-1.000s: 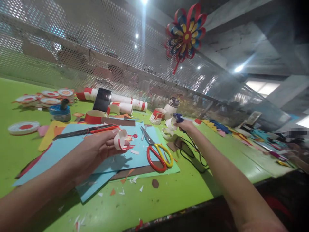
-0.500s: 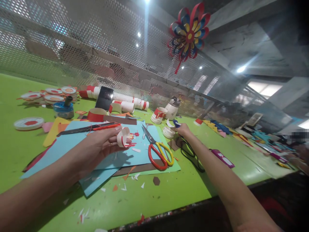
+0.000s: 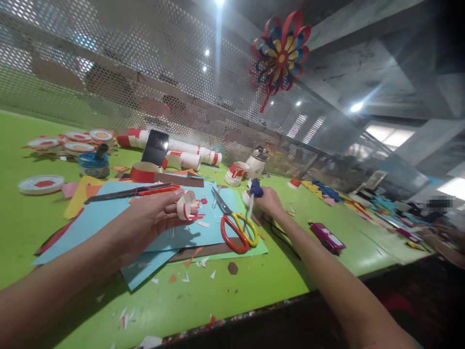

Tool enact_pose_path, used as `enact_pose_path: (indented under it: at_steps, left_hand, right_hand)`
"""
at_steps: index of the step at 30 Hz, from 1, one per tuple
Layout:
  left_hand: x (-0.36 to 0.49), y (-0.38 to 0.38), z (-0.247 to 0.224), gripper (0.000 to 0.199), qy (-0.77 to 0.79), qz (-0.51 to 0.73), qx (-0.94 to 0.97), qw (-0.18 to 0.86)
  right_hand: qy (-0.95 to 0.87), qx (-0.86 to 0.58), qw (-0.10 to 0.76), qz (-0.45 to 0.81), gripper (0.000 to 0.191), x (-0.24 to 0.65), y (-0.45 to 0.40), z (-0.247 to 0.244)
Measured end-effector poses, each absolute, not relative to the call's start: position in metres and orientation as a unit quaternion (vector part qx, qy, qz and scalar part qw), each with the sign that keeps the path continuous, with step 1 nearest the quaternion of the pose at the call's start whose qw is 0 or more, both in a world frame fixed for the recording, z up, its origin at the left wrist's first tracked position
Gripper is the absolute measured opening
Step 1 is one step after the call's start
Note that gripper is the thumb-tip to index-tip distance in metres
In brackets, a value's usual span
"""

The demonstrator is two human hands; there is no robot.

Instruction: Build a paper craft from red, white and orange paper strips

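My left hand [image 3: 160,209] pinches a small white paper ring [image 3: 184,207] with red strips at its lower edge, above light blue paper [image 3: 160,238]. In my right hand [image 3: 271,201] is a blue glue gun [image 3: 256,188], with a pale glue stick [image 3: 250,207] showing below it and its dark cord [image 3: 281,233] trailing on the table. Beside the gun stands a white round piece [image 3: 246,198], partly hidden. Scissors with red and yellow handles [image 3: 235,234] lie slightly apart between my hands. Another pair of scissors with orange-red handles [image 3: 160,191] rests behind my left hand.
A blue glue bottle [image 3: 93,165], a phone [image 3: 155,148], paper tubes [image 3: 189,160] and a white jug [image 3: 257,162] stand toward the back. Decorated discs [image 3: 78,140] are stacked at left. A purple case [image 3: 327,237] lies right, and paper scraps [image 3: 170,278] dot the green table's front.
My right hand has lifted the glue gun and swung it left and nearer, so its glue stick now shows. The purple case has shifted in view. My left hand stays put with the ring.
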State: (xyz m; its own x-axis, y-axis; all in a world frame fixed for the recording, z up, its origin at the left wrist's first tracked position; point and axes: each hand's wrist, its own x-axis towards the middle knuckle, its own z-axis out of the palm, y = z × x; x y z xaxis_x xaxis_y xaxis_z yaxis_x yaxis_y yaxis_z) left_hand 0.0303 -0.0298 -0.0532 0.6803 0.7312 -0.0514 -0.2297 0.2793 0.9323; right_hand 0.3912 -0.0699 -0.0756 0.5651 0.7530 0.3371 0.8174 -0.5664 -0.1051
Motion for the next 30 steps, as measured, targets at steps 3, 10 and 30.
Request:
enact_pose_path:
  at_steps: [3, 10, 30]
  left_hand:
    - [0.031, -0.029, -0.052, 0.031, 0.240, 0.316, 0.510, 0.763]
    - [0.032, -0.030, -0.050, 0.029, 0.234, 0.308, 0.508, 0.769]
    - [0.031, -0.028, -0.056, 0.030, 0.206, 0.323, 0.490, 0.783]
  right_hand:
    - [-0.443, -0.876, 0.118, -0.150, 0.037, 0.384, -0.069, -0.088]
    - [-0.437, -0.878, 0.111, -0.163, 0.036, 0.396, -0.072, -0.070]
    - [-0.557, -0.819, 0.120, -0.061, 0.033, 0.390, -0.096, -0.037]
